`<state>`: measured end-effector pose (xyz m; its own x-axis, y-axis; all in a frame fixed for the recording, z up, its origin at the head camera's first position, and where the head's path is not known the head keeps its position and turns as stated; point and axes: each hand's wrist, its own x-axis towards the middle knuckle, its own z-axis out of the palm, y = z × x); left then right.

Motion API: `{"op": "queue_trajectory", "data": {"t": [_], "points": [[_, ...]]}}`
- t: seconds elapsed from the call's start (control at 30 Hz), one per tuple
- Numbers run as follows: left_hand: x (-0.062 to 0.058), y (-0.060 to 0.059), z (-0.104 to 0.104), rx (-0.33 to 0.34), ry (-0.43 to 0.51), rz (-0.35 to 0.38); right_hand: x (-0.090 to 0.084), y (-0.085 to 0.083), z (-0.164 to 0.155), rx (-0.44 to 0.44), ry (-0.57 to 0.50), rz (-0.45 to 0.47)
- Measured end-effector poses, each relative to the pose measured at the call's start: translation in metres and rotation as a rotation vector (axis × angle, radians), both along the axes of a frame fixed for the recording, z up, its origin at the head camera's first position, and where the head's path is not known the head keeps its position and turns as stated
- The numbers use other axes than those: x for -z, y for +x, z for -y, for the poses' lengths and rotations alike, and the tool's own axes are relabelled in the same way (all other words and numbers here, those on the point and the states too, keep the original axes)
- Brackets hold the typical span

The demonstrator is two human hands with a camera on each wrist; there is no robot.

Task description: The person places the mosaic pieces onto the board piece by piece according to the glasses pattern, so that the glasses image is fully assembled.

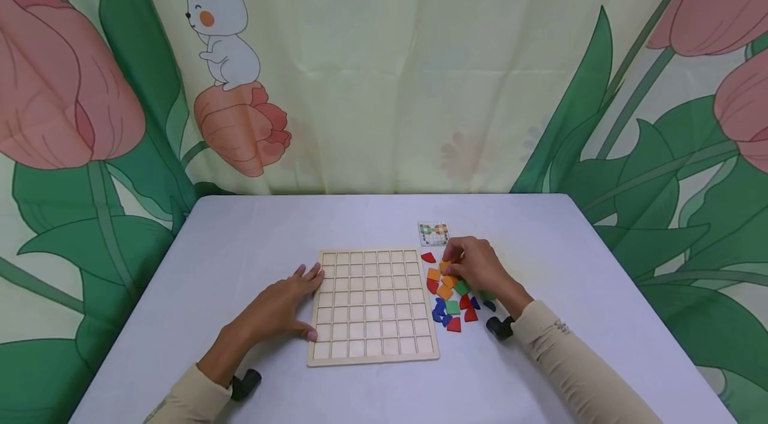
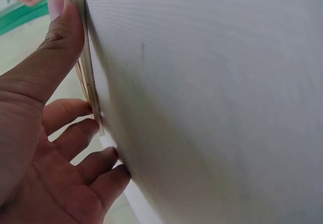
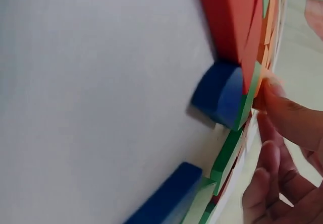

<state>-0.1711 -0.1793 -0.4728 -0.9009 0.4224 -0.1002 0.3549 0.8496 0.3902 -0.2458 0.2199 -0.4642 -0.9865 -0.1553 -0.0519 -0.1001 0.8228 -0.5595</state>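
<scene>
A square wooden grid board [image 1: 373, 362] lies flat on the table. My left hand [image 1: 273, 307] rests at its left side, thumb on the near part of the edge and fingers spread at the far part. In the left wrist view, the thumb [image 2: 60, 42] lies along the board's edge. Right of the board is a loose pile of coloured pieces, where my right hand [image 1: 480, 267] pinches an orange piece [image 3: 259, 90] between thumb and fingers. Around it lie orange squares [image 1: 434, 274], green squares [image 1: 453, 307], red wedges [image 1: 454, 325] and small blue pieces [image 1: 440, 307].
A small printed pattern card [image 1: 433, 233] lies beyond the pile, behind the board's far right corner. The white tablecloth [image 1: 252, 231] reaches back to a curtain [image 1: 384, 77] printed with tulips and a rabbit. A black wrist device [image 1: 499, 328] hangs under the right wrist.
</scene>
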Motion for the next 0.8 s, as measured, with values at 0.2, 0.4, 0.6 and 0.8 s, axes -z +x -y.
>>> {"op": "queue_trajectory", "data": {"t": [0.2,0.4,0.6,0.8], "points": [[0.0,0.001,0.0,-0.004,-0.01,0.005,-0.002,0.006,0.0,0.028,-0.117,-0.005],[-0.001,0.001,-0.001,-0.004,-0.019,0.004,-0.012,0.014,0.016,0.045,-0.212,-0.003],[-0.002,-0.001,-0.002,-0.003,-0.015,0.001,-0.017,0.018,0.038,0.078,-0.216,0.056],[-0.001,-0.003,-0.002,0.0,-0.014,0.003,-0.01,0.022,0.051,0.111,-0.111,0.053]]}}
